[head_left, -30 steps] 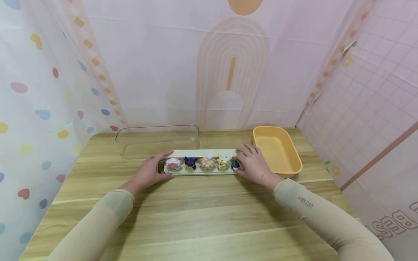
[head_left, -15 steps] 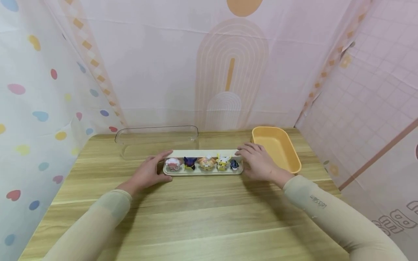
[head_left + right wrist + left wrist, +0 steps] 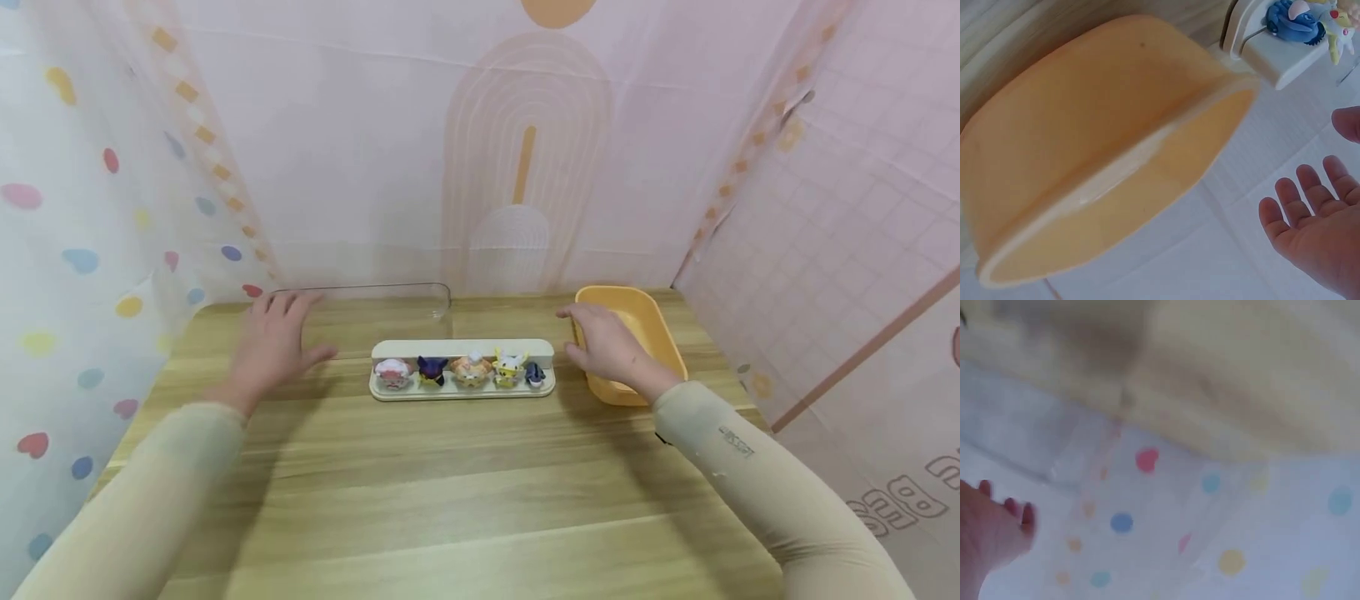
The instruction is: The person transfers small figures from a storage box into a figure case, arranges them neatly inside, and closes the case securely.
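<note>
A long white tray (image 3: pixel 462 392) lies across the middle of the wooden table and carries several small toy figures in a row, from a pink one (image 3: pixel 392 372) to a blue one (image 3: pixel 535 373). My left hand (image 3: pixel 288 329) hovers open to the tray's left, in front of a clear plastic lid (image 3: pixel 390 289); I cannot tell whether it touches the lid. My right hand (image 3: pixel 581 333) is open over the left rim of a yellow tub (image 3: pixel 645 321). In the right wrist view its spread fingers (image 3: pixel 1300 203) hang apart from the tub (image 3: pixel 1104 150), with the tray end (image 3: pixel 1260 53) beyond.
Pink and dotted curtains close in the table at the back and both sides. The left wrist view is blurred and shows the dotted curtain (image 3: pixel 1147 459) and part of my hand (image 3: pixel 991 531). Bare wooden tabletop (image 3: pixel 465 492) lies in front of the tray.
Both hands have let go of the white tray's ends. The left hand moved back and left toward the clear lid. The right hand moved right to the yellow tub's rim.
</note>
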`<state>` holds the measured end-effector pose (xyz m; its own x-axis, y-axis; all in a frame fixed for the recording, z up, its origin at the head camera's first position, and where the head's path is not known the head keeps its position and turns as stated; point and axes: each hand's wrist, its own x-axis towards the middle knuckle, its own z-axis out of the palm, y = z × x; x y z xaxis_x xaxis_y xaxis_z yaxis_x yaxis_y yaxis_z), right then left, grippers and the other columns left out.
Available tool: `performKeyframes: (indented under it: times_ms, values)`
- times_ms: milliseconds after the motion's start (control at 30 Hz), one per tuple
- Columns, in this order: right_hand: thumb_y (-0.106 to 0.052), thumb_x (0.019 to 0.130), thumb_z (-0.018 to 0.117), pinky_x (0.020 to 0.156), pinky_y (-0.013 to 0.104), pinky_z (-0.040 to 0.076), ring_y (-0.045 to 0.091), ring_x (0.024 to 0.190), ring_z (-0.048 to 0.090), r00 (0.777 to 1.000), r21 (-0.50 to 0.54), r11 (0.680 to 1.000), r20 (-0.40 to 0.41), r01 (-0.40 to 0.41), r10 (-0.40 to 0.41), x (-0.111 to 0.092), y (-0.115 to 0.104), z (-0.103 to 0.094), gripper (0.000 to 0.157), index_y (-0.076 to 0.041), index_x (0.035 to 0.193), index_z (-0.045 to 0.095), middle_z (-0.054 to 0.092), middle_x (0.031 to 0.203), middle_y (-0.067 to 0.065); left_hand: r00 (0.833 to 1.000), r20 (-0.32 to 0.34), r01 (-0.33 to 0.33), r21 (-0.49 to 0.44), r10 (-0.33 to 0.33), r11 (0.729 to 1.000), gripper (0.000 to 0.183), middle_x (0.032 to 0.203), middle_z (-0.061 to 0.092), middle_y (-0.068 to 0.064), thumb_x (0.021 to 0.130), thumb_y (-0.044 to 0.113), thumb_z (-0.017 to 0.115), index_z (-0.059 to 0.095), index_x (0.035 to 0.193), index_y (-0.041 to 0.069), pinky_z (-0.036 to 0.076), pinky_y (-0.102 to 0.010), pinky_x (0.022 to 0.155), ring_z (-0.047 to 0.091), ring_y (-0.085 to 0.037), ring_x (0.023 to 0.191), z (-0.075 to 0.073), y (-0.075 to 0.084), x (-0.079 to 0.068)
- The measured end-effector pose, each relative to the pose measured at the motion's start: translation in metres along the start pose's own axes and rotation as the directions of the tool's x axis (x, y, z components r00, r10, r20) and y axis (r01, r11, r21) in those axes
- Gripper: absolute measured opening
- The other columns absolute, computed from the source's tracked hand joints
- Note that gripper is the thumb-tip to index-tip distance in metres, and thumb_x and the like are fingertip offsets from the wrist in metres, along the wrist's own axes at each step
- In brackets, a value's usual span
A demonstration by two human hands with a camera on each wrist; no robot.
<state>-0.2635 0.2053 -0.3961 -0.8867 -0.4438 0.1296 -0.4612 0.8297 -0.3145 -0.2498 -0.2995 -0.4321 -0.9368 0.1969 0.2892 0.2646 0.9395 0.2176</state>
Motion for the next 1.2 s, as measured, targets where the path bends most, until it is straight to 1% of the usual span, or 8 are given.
performKeyframes:
  times_ms: [167, 267, 467, 633, 733, 867, 1033, 1200]
  values:
    - [-0.013, 0.096, 0.072, 0.124, 0.057, 0.042, 0.042, 0.145, 0.053, 1.000, 0.049, 0.999, 0.011, -0.019, 0.019, 0.005, -0.002, 0.005, 0.056, 0.000, 0.148, 0.057, 0.060, 0.153, 0.020, 0.958, 0.275, 0.072, 0.055, -0.084, 0.996, 0.126, 0.164, 0.035, -0.037, 0.075, 0.047, 0.097, 0.022, 0.170, 0.014, 0.004, -0.089, 0.117, 0.015, -0.069, 0.152, -0.014, -0.009, 0.040]
    - [-0.014, 0.097, 0.071, 0.125, 0.056, 0.041, 0.041, 0.146, 0.053, 1.000, 0.055, 0.998, 0.028, -0.004, 0.002, 0.009, -0.007, 0.008, 0.056, -0.001, 0.149, 0.056, 0.059, 0.154, 0.020, 0.928, 0.348, 0.108, 0.088, -0.132, 0.990, 0.130, 0.164, 0.032, -0.040, 0.071, 0.043, 0.099, 0.021, 0.170, 0.012, 0.003, -0.096, 0.109, 0.012, -0.072, 0.151, -0.018, -0.010, 0.048]
    - [-0.013, 0.095, 0.071, 0.123, 0.055, 0.044, 0.041, 0.144, 0.055, 1.000, 0.085, 0.996, 0.024, 0.003, -0.005, 0.013, -0.009, 0.005, 0.056, 0.001, 0.147, 0.057, 0.061, 0.151, 0.021, 0.928, 0.345, 0.119, 0.078, -0.139, 0.990, 0.106, 0.157, 0.041, -0.038, 0.070, 0.035, 0.097, 0.044, 0.156, 0.004, 0.042, -0.087, 0.098, 0.031, -0.069, 0.143, -0.025, -0.023, 0.050]
    - [-0.023, 0.098, 0.075, 0.122, 0.057, 0.043, 0.044, 0.144, 0.054, 1.000, 0.120, 0.993, 0.022, -0.014, 0.011, 0.018, -0.011, -0.009, 0.064, 0.002, 0.152, 0.051, 0.057, 0.155, 0.023, 0.959, 0.269, 0.093, -0.006, -0.088, 0.996, 0.098, 0.151, 0.048, -0.032, 0.071, 0.033, 0.096, 0.047, 0.151, 0.004, 0.046, -0.080, 0.098, 0.044, -0.063, 0.135, -0.039, -0.024, 0.047]
    - [-0.036, 0.095, 0.082, 0.123, 0.058, 0.042, 0.042, 0.137, 0.060, 1.000, 0.152, 0.988, -0.015, 0.009, -0.007, 0.025, -0.025, -0.026, 0.085, -0.002, 0.161, 0.041, 0.050, 0.163, 0.022, 0.977, 0.209, 0.036, -0.038, -0.027, 0.999, 0.099, 0.152, 0.051, -0.029, 0.072, 0.033, 0.097, 0.048, 0.153, 0.007, 0.045, -0.075, 0.104, 0.048, -0.058, 0.135, -0.061, 0.005, 0.056]
    - [-0.045, 0.086, 0.090, 0.128, 0.058, 0.036, 0.040, 0.147, 0.052, 0.994, 0.142, 0.985, -0.068, 0.094, -0.085, 0.041, -0.054, -0.052, 0.112, -0.010, 0.170, 0.025, 0.037, 0.173, 0.018, 0.977, 0.199, -0.069, -0.047, 0.077, 0.997, 0.100, 0.156, 0.056, -0.023, 0.072, 0.035, 0.097, 0.048, 0.156, 0.012, 0.044, -0.070, 0.112, 0.050, -0.052, 0.140, -0.088, 0.072, 0.077]
    - [-0.043, 0.082, 0.092, 0.123, 0.058, 0.042, 0.041, 0.147, 0.051, 0.990, 0.061, 0.990, 0.054, 0.127, -0.130, 0.051, -0.065, -0.064, 0.107, -0.007, 0.166, 0.035, 0.049, 0.164, 0.019, 0.948, 0.278, -0.141, -0.075, 0.156, 0.987, 0.096, 0.149, 0.064, -0.018, 0.070, 0.035, 0.097, 0.054, 0.152, 0.012, 0.048, -0.062, 0.113, 0.057, -0.045, 0.138, -0.095, 0.129, 0.085]
    - [-0.039, 0.080, 0.094, 0.121, 0.054, 0.046, 0.038, 0.143, 0.057, 0.976, 0.126, 0.989, 0.189, 0.083, -0.106, 0.043, -0.045, -0.055, 0.099, -0.004, 0.159, 0.045, 0.059, 0.155, 0.018, 0.890, 0.400, -0.177, -0.134, 0.217, 0.975, 0.091, 0.145, 0.066, -0.019, 0.073, 0.034, 0.096, 0.056, 0.151, 0.009, 0.049, -0.060, 0.113, 0.061, -0.042, 0.135, -0.086, 0.139, 0.082]
